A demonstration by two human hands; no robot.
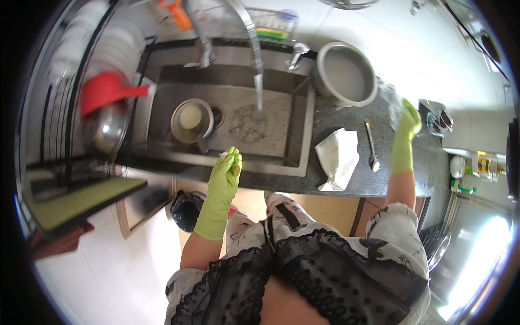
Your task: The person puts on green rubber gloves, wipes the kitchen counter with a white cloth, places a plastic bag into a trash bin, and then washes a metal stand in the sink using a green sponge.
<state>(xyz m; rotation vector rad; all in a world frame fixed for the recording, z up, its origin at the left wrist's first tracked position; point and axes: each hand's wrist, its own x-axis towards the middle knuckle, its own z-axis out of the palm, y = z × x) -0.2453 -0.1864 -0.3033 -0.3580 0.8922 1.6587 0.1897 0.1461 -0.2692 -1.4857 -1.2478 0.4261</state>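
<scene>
My left hand [222, 172], in a green glove, is raised at the front edge of the sink [306, 162]. Its fingers are closed on a small yellow-and-white item [237, 170], mostly hidden. My right hand [409, 120], gloved alike, reaches to the back of the dark counter [386, 178], beside a clear plastic bag [393, 103]. Glare hides whether it grips the bag. A white paper or cloth piece [339, 156] and a spoon [370, 146] lie between the hands. In the sink stands a small metal pot [207, 132] with a pale round thing [190, 117] inside.
Water appears to run from the faucet [250, 30]. A large metal pot [321, 77] of cloudy liquid stands right of the sink. A dish rack with plates [118, 46], a red dipper [101, 93] and a metal bowl [109, 130] is at left. A glass container [440, 122] sits far right.
</scene>
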